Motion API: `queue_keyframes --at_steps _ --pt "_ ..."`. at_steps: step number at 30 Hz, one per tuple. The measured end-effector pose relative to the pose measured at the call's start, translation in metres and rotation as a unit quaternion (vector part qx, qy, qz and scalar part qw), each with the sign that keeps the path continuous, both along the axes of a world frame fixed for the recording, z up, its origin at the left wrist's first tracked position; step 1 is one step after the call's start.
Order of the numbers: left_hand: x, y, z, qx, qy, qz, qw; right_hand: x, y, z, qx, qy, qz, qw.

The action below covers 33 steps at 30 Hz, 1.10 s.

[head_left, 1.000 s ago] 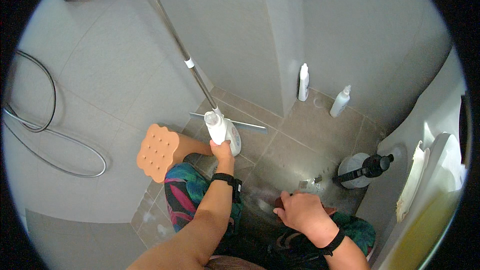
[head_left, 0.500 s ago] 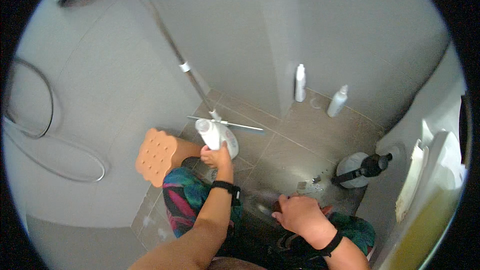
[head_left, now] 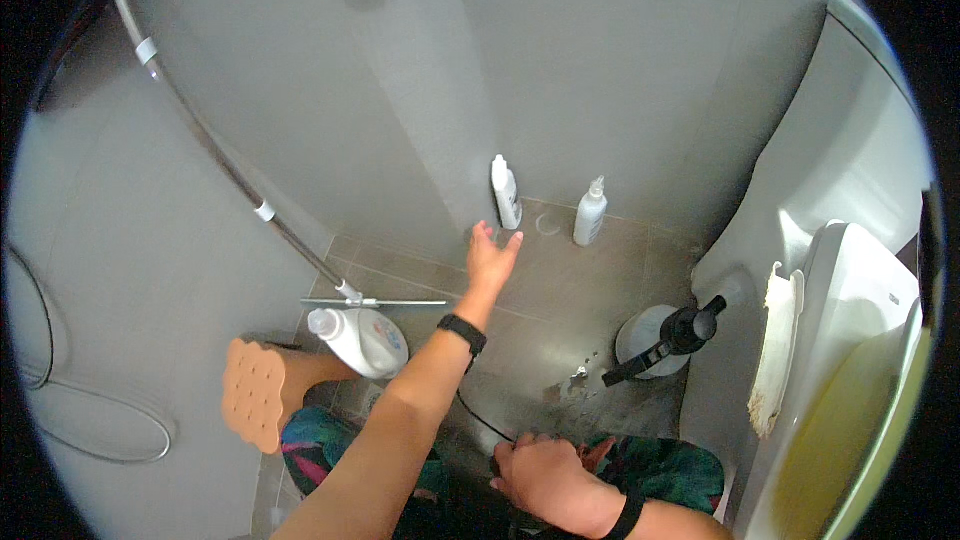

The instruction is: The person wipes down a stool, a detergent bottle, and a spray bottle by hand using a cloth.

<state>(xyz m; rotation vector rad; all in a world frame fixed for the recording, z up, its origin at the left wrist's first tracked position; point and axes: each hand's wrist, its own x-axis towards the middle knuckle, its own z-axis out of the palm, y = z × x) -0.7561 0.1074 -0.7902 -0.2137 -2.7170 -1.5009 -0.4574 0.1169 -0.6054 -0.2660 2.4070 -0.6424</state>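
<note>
Head view: holds the left arm stretched forward from the lower edge, with the wrist nearly in line with the forearm. Holds the left hand (head_left: 490, 265) open, with the thumb spread to the right of the extended fingers. Points it at the slim white bottle (head_left: 507, 195) standing against the foot of the grey wall (head_left: 420, 130), just beside the fingertips; cannot tell whether touching it. Wears a black watch (head_left: 463, 334) on the left wrist and a black band (head_left: 630, 513) on the right.

Bends the right arm in low from the lower right, with the right hand (head_left: 548, 475) near the right knee. Curls that hand knuckles up, with the palm hidden; cannot tell whether closed on anything, or on the thin black cord (head_left: 485, 423) running up to it.

Has a large white detergent bottle (head_left: 375, 343) left of the left forearm, near the squeegee (head_left: 215, 155) and the orange scalloped stool (head_left: 262, 395). Has a clear-white spray bottle (head_left: 591, 215) right of the slim one, and a black-topped pump sprayer (head_left: 645, 340) on the tiled floor (head_left: 500, 340), beyond the right hand.
</note>
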Motion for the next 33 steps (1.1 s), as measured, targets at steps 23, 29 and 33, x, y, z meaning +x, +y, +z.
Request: queue_keyframes --at_steps 23,29,33 --pt "-0.12 0.084 -0.008 -0.196 0.036 0.043 0.979 0.005 0.015 0.002 0.061 0.099 0.018 0.993" --pt "-0.086 0.04 0.023 -0.099 0.103 -0.056 0.988 -0.022 0.031 0.003 -0.027 0.054 -0.067 0.996" --pt "-0.053 -0.002 0.085 0.126 0.042 -0.123 0.984 -0.029 0.048 0.026 0.002 0.254 -0.14 0.957"
